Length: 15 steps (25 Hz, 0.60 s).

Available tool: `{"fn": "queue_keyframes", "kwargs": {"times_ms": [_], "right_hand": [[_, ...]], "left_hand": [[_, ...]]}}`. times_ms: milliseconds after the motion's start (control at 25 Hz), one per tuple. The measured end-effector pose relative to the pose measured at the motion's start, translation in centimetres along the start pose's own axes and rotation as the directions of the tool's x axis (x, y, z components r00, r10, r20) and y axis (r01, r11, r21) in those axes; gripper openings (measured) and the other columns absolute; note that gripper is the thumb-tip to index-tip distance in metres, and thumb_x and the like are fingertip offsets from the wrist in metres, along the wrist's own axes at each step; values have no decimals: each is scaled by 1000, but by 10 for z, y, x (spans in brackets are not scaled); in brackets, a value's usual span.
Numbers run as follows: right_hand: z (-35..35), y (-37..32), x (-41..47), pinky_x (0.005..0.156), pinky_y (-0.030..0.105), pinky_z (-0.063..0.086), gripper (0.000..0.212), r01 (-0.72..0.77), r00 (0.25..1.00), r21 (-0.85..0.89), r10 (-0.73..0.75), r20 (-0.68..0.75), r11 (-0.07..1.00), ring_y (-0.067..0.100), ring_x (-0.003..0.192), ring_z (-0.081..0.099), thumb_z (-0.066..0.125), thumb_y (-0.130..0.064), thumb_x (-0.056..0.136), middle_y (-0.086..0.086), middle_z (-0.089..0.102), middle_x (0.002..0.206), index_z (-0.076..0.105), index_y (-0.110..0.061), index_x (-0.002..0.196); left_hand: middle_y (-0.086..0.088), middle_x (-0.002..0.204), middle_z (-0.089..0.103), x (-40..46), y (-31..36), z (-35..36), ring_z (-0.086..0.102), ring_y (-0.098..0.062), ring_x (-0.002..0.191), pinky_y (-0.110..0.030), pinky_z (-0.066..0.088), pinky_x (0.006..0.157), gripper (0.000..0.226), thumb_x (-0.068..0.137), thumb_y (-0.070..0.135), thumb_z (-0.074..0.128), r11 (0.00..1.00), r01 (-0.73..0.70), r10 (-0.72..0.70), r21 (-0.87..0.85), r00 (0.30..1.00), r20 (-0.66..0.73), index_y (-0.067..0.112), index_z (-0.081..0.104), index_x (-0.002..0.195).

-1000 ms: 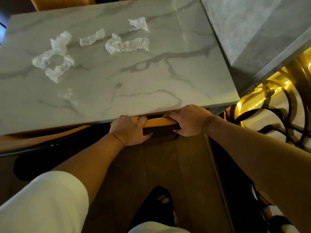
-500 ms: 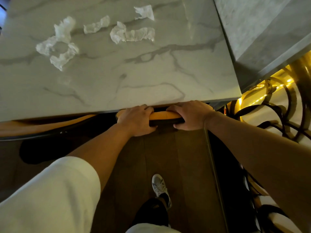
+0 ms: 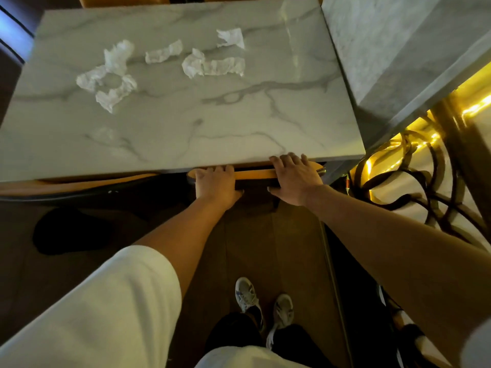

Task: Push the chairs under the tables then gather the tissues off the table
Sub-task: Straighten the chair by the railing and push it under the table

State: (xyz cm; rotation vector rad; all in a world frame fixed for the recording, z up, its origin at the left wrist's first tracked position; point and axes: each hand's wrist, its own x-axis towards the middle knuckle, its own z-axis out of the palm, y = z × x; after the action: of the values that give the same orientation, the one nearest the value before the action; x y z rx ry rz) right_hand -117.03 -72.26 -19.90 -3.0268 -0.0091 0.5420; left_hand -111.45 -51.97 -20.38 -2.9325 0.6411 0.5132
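Both hands grasp the chair's top rail (image 3: 255,174) to drive it under the table (image 3: 186,144). Left hand (image 3: 216,185) is clenched around the rail. Right hand (image 3: 296,179) is laid over it, fingers apparently flatter, thumb underneath. The rail sits at the table edge, directly beneath the fingertips. Tissues (image 3: 212,65) lie well beyond the fingertips, untouched.

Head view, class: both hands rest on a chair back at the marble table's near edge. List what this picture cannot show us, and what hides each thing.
- Chair: seat and legs hidden under the table.
- Left hand and right hand: fingertips partly hidden behind the chair back.
- Tissues: exact count unclear, as the crumpled pieces overlap.
- Second chair: cut off by the left edge.
- Floor: dim, detail lost.
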Motion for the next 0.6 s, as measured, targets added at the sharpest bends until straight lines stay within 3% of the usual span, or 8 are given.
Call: {"fn": "queue_keyframes", "kwargs": {"times_ms": [120, 240, 320, 440, 520, 600], "right_hand": [[9, -9, -31, 126, 55, 5, 86, 16, 999, -12, -16, -36, 1000, 36, 156, 2, 50, -55, 99, 15, 12, 168, 6, -17, 162], [15, -15, -65, 126, 55, 0, 88, 21, 999, 11, -20, -50, 1000, 34, 155, -14, 43, -57, 101, 14, -8, 170, -9, -21, 162], [18, -16, -87, 125, 57, 0, 86, 15, 999, -2, -15, -31, 1000, 34, 154, -19, 38, -60, 102, 12, -17, 169, -11, -23, 161], [19, -10, -108, 124, 58, -1, 80, 7, 1000, 2, -7, 19, 1000, 35, 153, -21, 27, -65, 102, 11, -20, 168, -7, -26, 162], [19, -4, -126, 124, 57, -4, 78, 12, 1000, 28, -12, 24, 1000, 35, 153, -21, 19, -68, 101, 11, -18, 169, -3, -26, 163], [14, -2, -135, 124, 57, -7, 79, 24, 999, 53, -25, 22, 998, 35, 152, -23, 14, -71, 99, 11, -18, 169, 0, -27, 163]], "left_hand": [[-18, 160, 26, -36, 2, 8, 20, -37, 149, -56, 20, 121, 89, 89, 46, 65, 999, 14, -14, -45, 1000, -15, 13, 18, 156], [-10, 168, -2, -75, 1, 8, 0, -31, 154, -54, 27, 119, 97, 90, 57, 59, 990, 39, -41, -139, 999, -14, 21, 1, 160], [-6, 168, 2, -102, 7, 5, 10, -30, 153, -52, 36, 113, 95, 89, 68, 53, 978, 81, -83, -195, 997, -3, 23, 7, 159], [-9, 161, 29, -131, 15, 6, 38, -32, 142, -49, 45, 106, 94, 87, 75, 50, 959, 154, -127, -236, 984, 126, 25, 13, 158], [-11, 162, 27, -160, 21, 14, 38, -35, 142, -52, 42, 109, 100, 83, 80, 47, 949, 220, -157, -226, 951, 266, 28, 7, 159], [-12, 166, 17, -185, 21, 21, 26, -36, 148, -56, 31, 115, 105, 81, 85, 44, 940, 264, -187, -215, 929, 320, 28, 3, 160]]}}
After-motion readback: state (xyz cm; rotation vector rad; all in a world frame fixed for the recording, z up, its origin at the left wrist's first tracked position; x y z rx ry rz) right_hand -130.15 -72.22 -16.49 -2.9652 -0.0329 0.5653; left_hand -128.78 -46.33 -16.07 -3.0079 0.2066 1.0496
